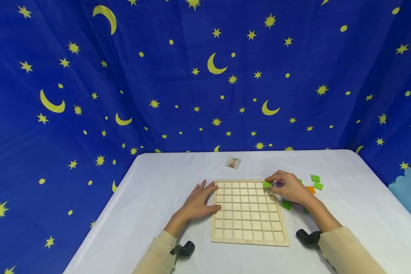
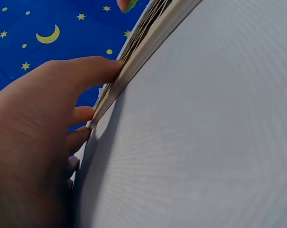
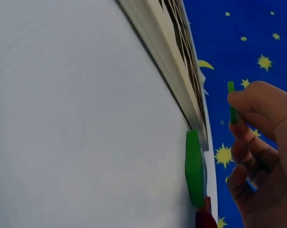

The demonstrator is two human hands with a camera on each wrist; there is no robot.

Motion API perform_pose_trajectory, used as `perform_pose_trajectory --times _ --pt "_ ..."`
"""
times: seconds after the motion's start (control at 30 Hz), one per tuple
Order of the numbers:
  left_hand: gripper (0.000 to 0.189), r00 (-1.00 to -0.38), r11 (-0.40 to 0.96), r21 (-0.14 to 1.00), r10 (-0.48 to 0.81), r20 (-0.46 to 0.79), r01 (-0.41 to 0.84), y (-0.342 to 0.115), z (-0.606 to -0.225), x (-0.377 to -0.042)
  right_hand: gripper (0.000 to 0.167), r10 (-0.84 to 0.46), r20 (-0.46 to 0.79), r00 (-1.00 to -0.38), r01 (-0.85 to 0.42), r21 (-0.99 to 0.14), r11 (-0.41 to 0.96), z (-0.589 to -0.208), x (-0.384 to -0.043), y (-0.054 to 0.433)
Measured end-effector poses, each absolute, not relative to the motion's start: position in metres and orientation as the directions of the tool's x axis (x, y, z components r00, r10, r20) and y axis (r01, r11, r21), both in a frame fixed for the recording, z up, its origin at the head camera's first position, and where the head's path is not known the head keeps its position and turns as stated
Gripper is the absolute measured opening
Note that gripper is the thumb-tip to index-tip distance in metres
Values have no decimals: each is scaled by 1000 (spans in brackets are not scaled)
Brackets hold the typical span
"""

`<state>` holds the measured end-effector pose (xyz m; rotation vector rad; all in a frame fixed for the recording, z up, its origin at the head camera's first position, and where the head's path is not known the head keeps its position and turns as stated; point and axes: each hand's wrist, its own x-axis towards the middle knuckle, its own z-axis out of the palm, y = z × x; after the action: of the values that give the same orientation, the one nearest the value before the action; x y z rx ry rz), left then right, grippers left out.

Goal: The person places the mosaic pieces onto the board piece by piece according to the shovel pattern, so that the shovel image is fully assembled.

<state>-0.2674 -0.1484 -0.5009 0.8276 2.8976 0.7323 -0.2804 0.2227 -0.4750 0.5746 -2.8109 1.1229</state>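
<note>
A pale wooden grid board (image 1: 245, 242) with rows of square cells lies on the white table. My right hand (image 1: 290, 187) pinches a thin green square tile (image 1: 267, 185) between thumb and fingertips over the board's far right corner. The right wrist view shows that tile (image 3: 231, 102) edge-on, above the board's level. My left hand (image 1: 198, 201) rests at the board's left edge with fingers spread. In the left wrist view its thumb (image 2: 107, 70) touches the wooden rim, and two fingertips lie along the same edge.
Right of the board lie several loose green tiles (image 1: 315, 178) and an orange tile (image 1: 310, 189), partly behind the right hand. A small printed picture card (image 1: 233, 163) lies beyond the board. A blue star-patterned curtain (image 1: 178, 76) hangs behind the table (image 1: 123, 236).
</note>
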Motion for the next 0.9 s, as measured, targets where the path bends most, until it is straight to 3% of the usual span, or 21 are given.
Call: perform_pose_trajectory --times 0.9 --pt "78 -857 768 399 506 102 501 -149 -503 -266 29 -476 167 -863 -438 -718 541 -468 -294 187"
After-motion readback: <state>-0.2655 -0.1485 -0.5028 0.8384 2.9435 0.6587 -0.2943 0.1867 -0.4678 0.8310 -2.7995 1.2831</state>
